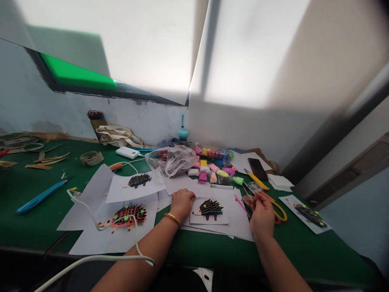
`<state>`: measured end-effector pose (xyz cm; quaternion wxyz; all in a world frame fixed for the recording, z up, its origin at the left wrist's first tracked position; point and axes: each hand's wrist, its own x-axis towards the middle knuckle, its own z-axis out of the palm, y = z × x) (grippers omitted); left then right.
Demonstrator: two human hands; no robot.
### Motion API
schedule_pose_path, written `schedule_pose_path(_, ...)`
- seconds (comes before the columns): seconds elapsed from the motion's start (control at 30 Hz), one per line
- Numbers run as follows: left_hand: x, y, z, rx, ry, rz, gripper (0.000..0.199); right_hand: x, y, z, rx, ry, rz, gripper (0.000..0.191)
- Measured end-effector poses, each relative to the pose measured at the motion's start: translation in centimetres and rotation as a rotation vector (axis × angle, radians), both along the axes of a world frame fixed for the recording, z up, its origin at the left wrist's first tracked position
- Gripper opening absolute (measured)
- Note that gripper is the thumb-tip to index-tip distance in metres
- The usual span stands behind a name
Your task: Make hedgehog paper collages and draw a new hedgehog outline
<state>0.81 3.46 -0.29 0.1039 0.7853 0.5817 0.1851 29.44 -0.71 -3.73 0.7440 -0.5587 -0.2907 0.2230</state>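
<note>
My left hand point(182, 205) rests on white paper with its fingers curled together, beside the upper left corner of a card with a clay hedgehog point(209, 207). What its fingertips hold, if anything, is hidden. The hedgehog has dark spines, small green dots and a pale face. To the right of the card, my right hand point(261, 213) is closed on a small clear plastic packet point(248, 200). A pink stick tool point(242, 206) lies on the paper between the card and this hand. Orange-handled scissors point(279, 211) lie just beyond the right hand.
More hedgehog pictures point(126, 219) lie at left, under a white cable point(91, 259), and one card point(305, 213) at right. Behind are clay packets point(203, 177), a plastic bag point(172, 160), a phone point(257, 168) and a yellow cutter point(257, 180). A blue cutter point(44, 197) lies far left.
</note>
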Motion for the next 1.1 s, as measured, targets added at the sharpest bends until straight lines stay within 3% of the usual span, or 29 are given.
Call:
schedule_pose_path(0.1,0.1,0.0,-0.1,0.009,0.026,0.002,0.02,0.7,0.0,0.1,0.002,0.019,-0.054,0.03)
schedule_pose_path(0.23,0.2,0.0,0.0,0.008,0.049,-0.004,0.021,1.8,0.5,0.6,-0.098,-0.084,0.013,0.036)
schedule_pose_path(0.47,0.2,-0.3,0.2,0.0,0.096,0.012,0.021,4.6,2.2,3.6,-0.404,-1.051,0.195,0.032)
schedule_pose_path(0.57,0.3,-0.2,0.2,0.001,0.101,0.011,0.021,4.9,2.9,4.6,-0.577,-1.202,0.178,0.031)
schedule_pose_path(0.73,0.3,-0.1,0.0,0.006,0.089,0.014,0.02,3.3,3.2,4.9,-0.688,-1.438,0.381,0.02)
schedule_pose_path(0.93,0.2,-0.3,0.1,0.002,0.088,0.012,0.021,1.5,2.8,4.0,-0.694,-1.565,0.346,0.016)
schedule_pose_path(1.1,0.2,-0.3,0.1,0.008,0.087,0.012,0.02,1.2,2.8,4.5,-0.627,-1.459,0.278,0.019)
